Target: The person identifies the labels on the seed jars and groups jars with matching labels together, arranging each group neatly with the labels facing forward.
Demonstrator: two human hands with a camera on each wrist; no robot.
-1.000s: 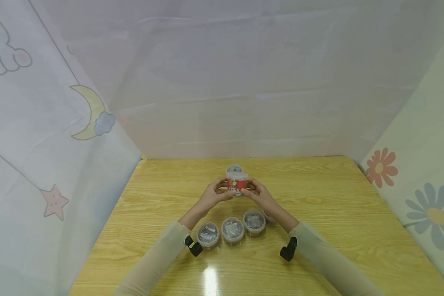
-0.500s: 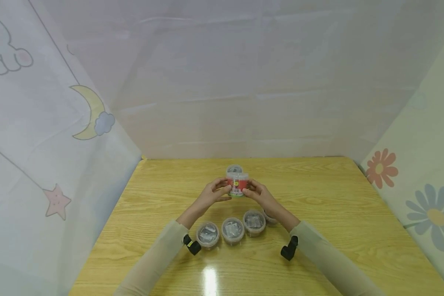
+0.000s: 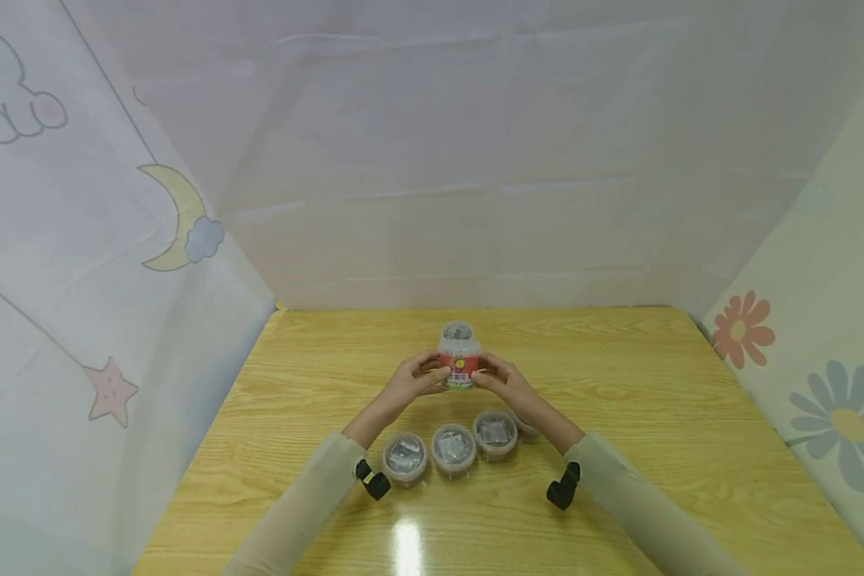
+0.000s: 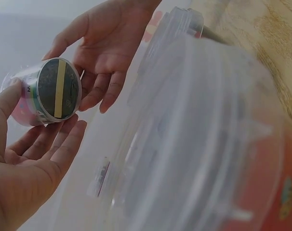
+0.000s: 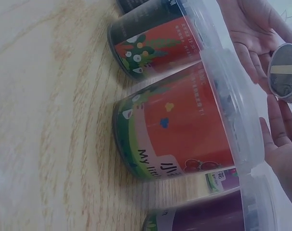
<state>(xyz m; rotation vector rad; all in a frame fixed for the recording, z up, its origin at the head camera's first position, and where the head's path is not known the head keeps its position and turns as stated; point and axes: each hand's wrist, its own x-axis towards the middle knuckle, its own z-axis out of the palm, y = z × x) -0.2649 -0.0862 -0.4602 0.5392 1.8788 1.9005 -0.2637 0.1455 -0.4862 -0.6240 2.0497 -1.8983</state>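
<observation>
Held cup [image 3: 459, 365]: raised over the bench [image 3: 619, 376], between the hands; since 1.0 s ago I see it sitting slightly lower in my head view, its yellow flower picture turned from left of centre to mid-front.
Left hand [image 3: 406, 382]: thumb and fingers pinching the held cup from its left side.
Right hand [image 3: 513, 386]: thumb and fingers pinching the opposite side.
Cup end: dark, crossed by 1 pale strip [image 4: 60, 89], as my left wrist view shows.
Far cup [image 3: 457, 328]: 1, partly hidden by the held cup in the head view.
Near cups [image 3: 454, 448]: 4 in a row, 1 mostly hidden by the right forearm.
Count: 1 cup held, 5 on the bench, those 5 unmoved since 1.0 s ago.
Sleeves [image 3: 295, 496]: 2, pale.
Wrist devices [image 3: 563, 486]: 2, black.
</observation>
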